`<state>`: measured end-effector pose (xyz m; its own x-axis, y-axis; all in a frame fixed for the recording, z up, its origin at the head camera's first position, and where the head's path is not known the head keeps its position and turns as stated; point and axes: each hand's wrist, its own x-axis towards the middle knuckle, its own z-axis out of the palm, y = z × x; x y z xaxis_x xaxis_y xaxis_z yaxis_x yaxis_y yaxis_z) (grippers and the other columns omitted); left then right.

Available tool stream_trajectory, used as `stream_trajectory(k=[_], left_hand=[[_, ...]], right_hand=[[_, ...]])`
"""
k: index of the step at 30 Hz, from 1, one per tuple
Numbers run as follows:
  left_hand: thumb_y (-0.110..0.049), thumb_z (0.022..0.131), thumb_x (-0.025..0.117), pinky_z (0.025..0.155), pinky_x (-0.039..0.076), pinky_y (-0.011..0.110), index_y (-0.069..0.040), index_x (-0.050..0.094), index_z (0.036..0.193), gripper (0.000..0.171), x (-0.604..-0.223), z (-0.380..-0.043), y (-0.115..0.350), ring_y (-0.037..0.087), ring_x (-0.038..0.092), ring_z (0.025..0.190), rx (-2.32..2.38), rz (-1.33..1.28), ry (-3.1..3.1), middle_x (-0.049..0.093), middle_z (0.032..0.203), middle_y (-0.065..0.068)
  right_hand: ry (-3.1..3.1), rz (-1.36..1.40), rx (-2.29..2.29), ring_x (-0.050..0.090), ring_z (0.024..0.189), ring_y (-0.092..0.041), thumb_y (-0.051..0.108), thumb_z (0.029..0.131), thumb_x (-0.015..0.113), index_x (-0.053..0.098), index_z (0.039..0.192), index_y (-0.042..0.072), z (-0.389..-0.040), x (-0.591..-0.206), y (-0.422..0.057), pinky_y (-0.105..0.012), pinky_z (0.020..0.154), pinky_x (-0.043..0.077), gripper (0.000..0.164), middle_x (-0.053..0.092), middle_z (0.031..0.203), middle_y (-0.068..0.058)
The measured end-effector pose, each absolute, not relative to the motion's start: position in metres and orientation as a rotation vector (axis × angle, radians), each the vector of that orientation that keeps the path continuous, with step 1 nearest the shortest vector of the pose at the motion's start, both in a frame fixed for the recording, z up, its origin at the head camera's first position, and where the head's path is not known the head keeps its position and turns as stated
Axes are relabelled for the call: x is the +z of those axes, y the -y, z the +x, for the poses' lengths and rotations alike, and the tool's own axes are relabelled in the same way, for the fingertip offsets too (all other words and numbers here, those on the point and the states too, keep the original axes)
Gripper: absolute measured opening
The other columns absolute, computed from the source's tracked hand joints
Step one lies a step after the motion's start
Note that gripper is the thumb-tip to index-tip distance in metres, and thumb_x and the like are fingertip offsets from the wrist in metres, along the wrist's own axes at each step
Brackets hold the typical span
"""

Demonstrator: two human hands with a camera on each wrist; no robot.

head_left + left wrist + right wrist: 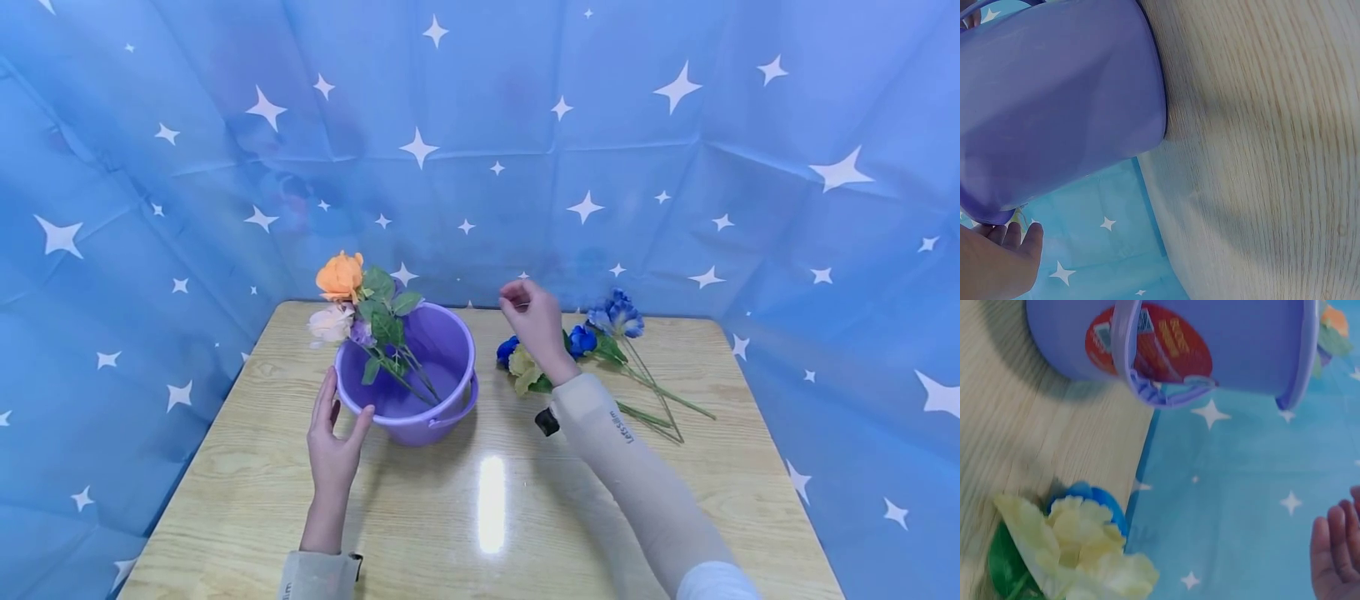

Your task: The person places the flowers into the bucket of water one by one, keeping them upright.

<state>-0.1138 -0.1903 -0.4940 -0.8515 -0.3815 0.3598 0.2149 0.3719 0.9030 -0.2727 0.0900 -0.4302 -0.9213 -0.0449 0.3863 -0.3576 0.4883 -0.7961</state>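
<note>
A purple bucket (pixel 416 432) stands upright on the table, its handle (pixel 467 408) hanging at the right side. My left hand (pixel 333 446) is at the bucket's left rim, thumb spread from the lightly bent fingers; in the left wrist view its fingertips are close to the rim. Inside the bucket lean artificial flowers: an orange rose (pixel 340 277), a whitish bloom (pixel 330 323) and a small purple one (pixel 363 333). My right hand (pixel 536 321) is raised with bent fingers, holding nothing, above a pale yellow flower (pixel 1079 544) and a blue flower (pixel 582 340).
Right of the bucket, another blue flower (pixel 617 317) lies on the wooden table (pixel 420 525), and several stems (pixel 660 387) point toward the right front. A blue curtain with white stars (pixel 480 125) rises behind the table and along both sides.
</note>
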Motion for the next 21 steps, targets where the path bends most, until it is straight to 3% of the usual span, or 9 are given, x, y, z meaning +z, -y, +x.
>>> stream_trajectory(k=[6, 11, 21], left_hand=[[-0.008, 0.087, 0.076, 0.118, 0.038, 0.048, -0.014, 0.041, 0.153, 0.075, -0.511, -0.120, 0.198, 0.029, 0.038, 0.146, -1.494, 0.139, 2.122, 0.039, 0.159, 0.008], [-0.010, 0.086, 0.077, 0.119, 0.038, 0.044, -0.016, 0.040, 0.153, 0.077, -0.511, -0.119, 0.198, 0.026, 0.038, 0.146, -1.492, 0.142, 2.128, 0.038, 0.160, 0.007], [-0.009, 0.086, 0.076, 0.118, 0.039, 0.047, -0.014, 0.040, 0.153, 0.076, -0.510, -0.120, 0.198, 0.027, 0.038, 0.146, -1.490, 0.150, 2.129, 0.039, 0.160, 0.007]], right_hand=[[2.421, 0.283, 1.418, 0.068, 0.090, -0.026, 0.011, 0.095, 0.067, 0.068, 0.106, 0.003, -0.276, -0.433, -0.107, -0.038, 0.082, 0.062, 0.015, 0.072, 0.100, -0.013], [2.427, 0.227, 1.432, 0.068, 0.091, -0.027, 0.010, 0.095, 0.066, 0.069, 0.108, 0.002, -0.277, -0.433, -0.121, -0.039, 0.081, 0.061, 0.016, 0.072, 0.102, -0.014], [2.396, 0.169, 1.364, 0.068, 0.092, -0.028, 0.015, 0.096, 0.066, 0.069, 0.108, 0.003, -0.280, -0.434, -0.147, -0.042, 0.081, 0.061, 0.018, 0.072, 0.101, -0.015]])
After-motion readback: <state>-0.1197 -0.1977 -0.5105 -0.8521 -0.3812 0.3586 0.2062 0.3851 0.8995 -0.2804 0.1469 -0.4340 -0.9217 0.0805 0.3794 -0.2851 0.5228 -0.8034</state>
